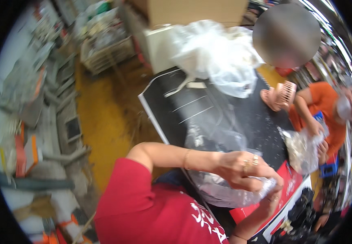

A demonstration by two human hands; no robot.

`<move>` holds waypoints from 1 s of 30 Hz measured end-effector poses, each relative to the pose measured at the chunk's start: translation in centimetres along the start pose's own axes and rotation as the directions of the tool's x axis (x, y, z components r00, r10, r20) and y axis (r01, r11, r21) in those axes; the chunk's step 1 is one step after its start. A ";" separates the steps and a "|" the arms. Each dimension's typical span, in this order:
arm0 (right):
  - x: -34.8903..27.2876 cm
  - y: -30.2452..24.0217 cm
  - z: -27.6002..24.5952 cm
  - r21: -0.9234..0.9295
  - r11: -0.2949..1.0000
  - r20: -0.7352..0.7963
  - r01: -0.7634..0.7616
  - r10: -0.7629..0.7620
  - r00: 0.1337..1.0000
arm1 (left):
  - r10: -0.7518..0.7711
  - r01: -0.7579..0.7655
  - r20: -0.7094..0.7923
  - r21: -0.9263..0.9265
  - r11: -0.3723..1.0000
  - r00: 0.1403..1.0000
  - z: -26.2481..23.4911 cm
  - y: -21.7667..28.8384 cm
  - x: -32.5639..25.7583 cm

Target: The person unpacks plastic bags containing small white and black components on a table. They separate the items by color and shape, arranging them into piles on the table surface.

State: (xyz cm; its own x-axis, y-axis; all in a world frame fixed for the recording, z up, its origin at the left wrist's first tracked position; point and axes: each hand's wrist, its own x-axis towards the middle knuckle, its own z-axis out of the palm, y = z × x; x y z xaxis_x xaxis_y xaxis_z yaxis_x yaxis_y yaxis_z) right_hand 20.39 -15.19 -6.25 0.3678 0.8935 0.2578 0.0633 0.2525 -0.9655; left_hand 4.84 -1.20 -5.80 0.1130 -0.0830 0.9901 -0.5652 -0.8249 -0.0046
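My left hand (243,168), with rings on its fingers, is closed on the gathered top of a clear plastic bag (218,193). From the lower right my right hand (272,194) meets it, and its fingers are closed round the same bunched plastic. The filled bag rests at the near edge of a black table (163,103); its contents are hard to make out. A flat, loose sheet of clear plastic (220,136) lies just beyond my left wrist. Under and beside the bag is a red printed sheet (287,179).
Large white plastic bags (220,55) are piled at the table's far end, before a cardboard box (196,12). A pink slatted object (281,95) stands at the right edge. Across from it, a person in orange (324,114) handles another clear bag (302,150). A crate (108,53) stands far left.
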 end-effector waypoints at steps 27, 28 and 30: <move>9.1 10.4 -5.0 -0.910 0.393 -0.115 0.128 -0.539 0.835 | -0.321 0.048 0.593 0.429 0.902 0.739 -2.8 2.5 -5.1; 9.0 10.8 -4.8 -0.903 0.417 -0.135 0.102 -0.502 0.854 | -0.327 0.043 0.593 0.441 0.896 0.735 -2.8 2.7 -5.2; 8.8 11.1 -4.3 -0.904 0.421 -0.159 0.074 -0.492 0.856 | -0.340 0.051 0.580 0.456 0.889 0.741 -2.9 2.8 -5.3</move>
State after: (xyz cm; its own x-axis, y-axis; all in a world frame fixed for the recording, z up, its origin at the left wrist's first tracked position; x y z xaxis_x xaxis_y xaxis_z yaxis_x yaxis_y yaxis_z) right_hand 28.37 -6.10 -14.88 0.4316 0.5814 0.6897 0.8924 -0.1637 -0.4204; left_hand 0.28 -1.46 -10.63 0.7495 -0.1053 0.6536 -0.1238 -0.9921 -0.0178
